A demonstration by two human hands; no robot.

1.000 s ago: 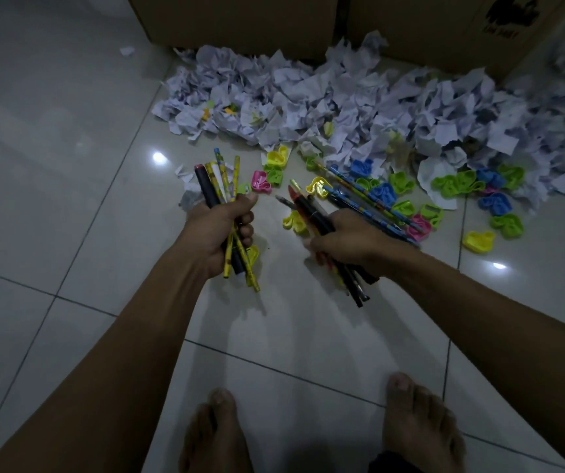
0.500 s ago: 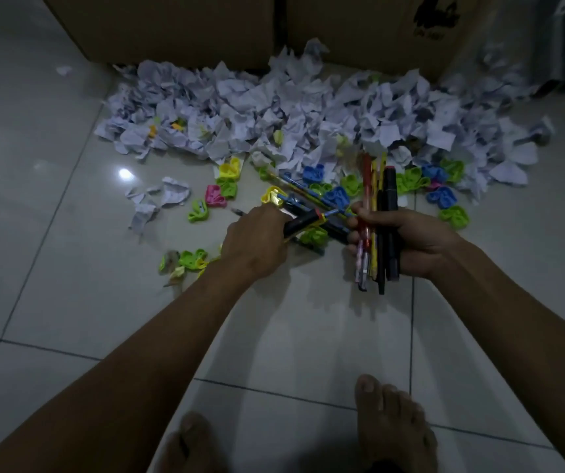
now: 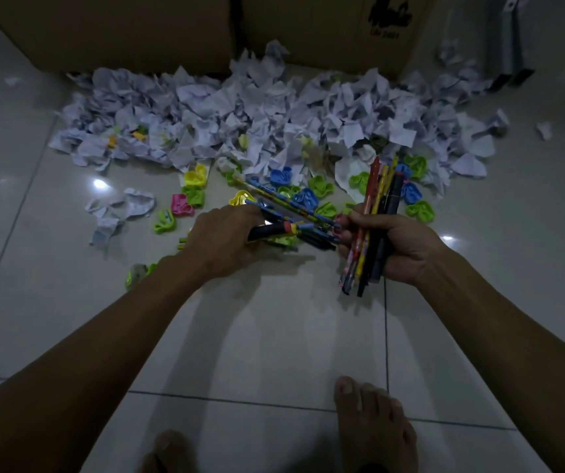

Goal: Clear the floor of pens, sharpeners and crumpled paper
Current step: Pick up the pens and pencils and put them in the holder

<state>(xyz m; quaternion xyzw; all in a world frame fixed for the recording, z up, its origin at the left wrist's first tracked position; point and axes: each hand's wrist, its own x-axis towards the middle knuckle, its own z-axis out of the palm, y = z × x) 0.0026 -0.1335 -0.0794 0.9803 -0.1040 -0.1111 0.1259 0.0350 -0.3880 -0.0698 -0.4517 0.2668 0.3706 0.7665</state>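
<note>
left hand [image 3: 221,238] dropped its yellow pencils, crossed toward the middle, closed on a black marker [image 3: 269,231] beside the blue pens [image 3: 284,203] | right hand [image 3: 388,245] turned its bundle of pens [image 3: 373,227] from slanted to nearly upright, lifted clear of the floor | camera view swung right, small paper scraps [image 3: 120,208] came clear at left

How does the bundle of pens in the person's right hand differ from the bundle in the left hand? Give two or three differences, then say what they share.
1. The right-hand bundle stands nearly upright; the left-hand bundle lies almost level, pointing right.
2. The right hand grips its bundle around the middle; the left hand holds its bundle by one end.
3. The right-hand bundle looks tidy and parallel; the left-hand bundle fans out.

Both are mixed-colour pens held above the tiled floor.
</note>
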